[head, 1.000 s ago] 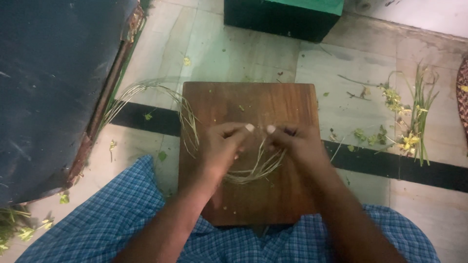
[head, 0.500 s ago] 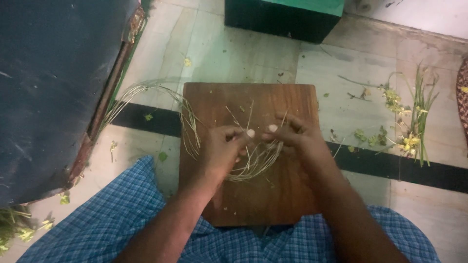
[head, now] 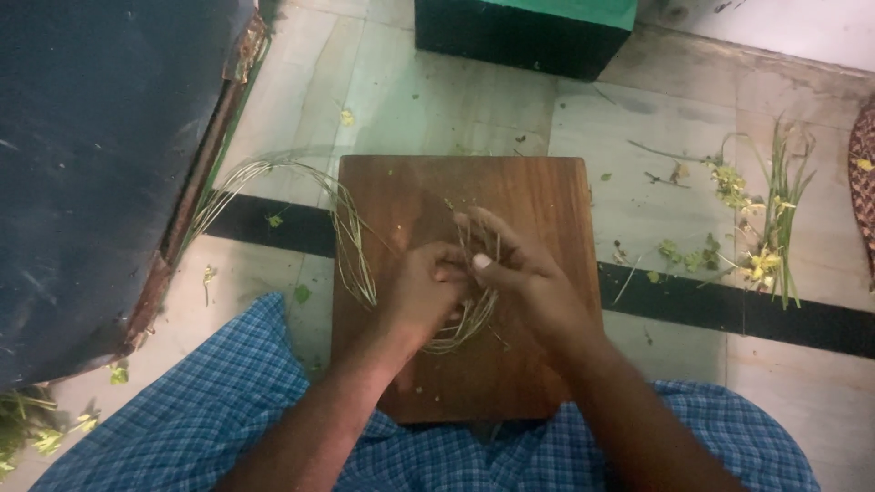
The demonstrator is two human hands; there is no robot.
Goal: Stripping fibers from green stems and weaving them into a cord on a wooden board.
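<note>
A brown wooden board lies on the tiled floor in front of my knees. A long bundle of thin pale green stalks curves from the floor at the left onto the board and coils into a loop under my hands. My left hand pinches the coil at the board's middle. My right hand meets it from the right, fingers closed around the same stalks, thumb touching the left hand.
A dark blue surface with a worn edge fills the left. A dark green box stands at the top. Loose green stems with yellow flowers lie on the tiles at the right. Blue checked cloth covers my legs.
My hands have drawn together at the board's middle, and the stalks between them have been wound from a wide arc into a tighter coil.
</note>
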